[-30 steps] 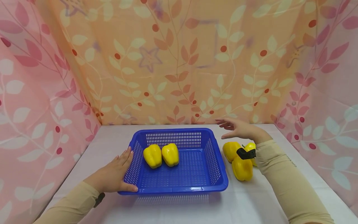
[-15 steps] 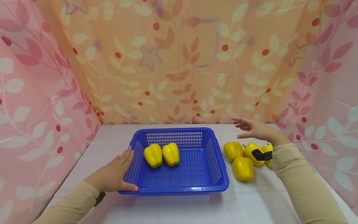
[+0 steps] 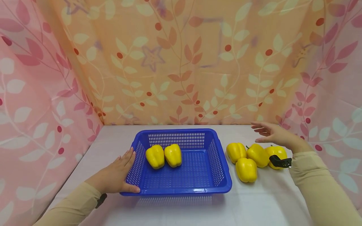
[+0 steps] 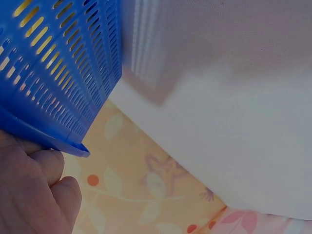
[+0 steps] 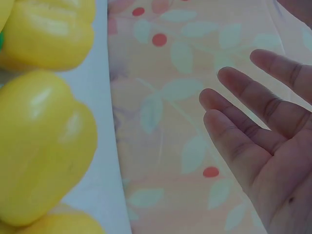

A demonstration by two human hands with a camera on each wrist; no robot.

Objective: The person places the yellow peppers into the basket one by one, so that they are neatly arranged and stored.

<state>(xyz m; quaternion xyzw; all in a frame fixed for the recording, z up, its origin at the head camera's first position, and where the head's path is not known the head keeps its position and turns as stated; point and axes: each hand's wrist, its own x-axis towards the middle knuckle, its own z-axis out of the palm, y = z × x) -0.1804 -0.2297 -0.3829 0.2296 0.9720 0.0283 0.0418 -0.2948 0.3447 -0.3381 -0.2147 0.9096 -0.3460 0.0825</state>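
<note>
My left hand (image 3: pixel 116 174) rests on the left rim of a blue perforated plastic basket (image 3: pixel 186 190), fingers laid along the edge and thumb on the front corner. In the left wrist view that hand (image 4: pixel 36 187) lies against the rim below the slotted basket wall (image 4: pixel 58 73). Two yellow bell peppers, one left (image 3: pixel 155 157) and one right (image 3: pixel 173 155), sit side by side in the basket's left half. Holding nothing, my right hand (image 3: pixel 275 135) hovers above and behind several yellow bell peppers (image 3: pixel 246 170) grouped right of the basket. Its fingers (image 5: pixel 243 136) are spread and slightly bent.
A white-covered table (image 3: pixel 175 213) bears everything. Patterned orange cloth (image 3: pixel 181 78) hangs behind it, and pink cloth (image 3: pixel 28 125) closes in both sides. Black wrist straps show on both sleeves; the right one (image 3: pixel 280 161) overlaps the rightmost pepper (image 3: pixel 276 153).
My right hand has moved right, away from the basket and across the pepper group, uncovering the peppers farther right. The left hand, the basket and its two peppers stay in place.
</note>
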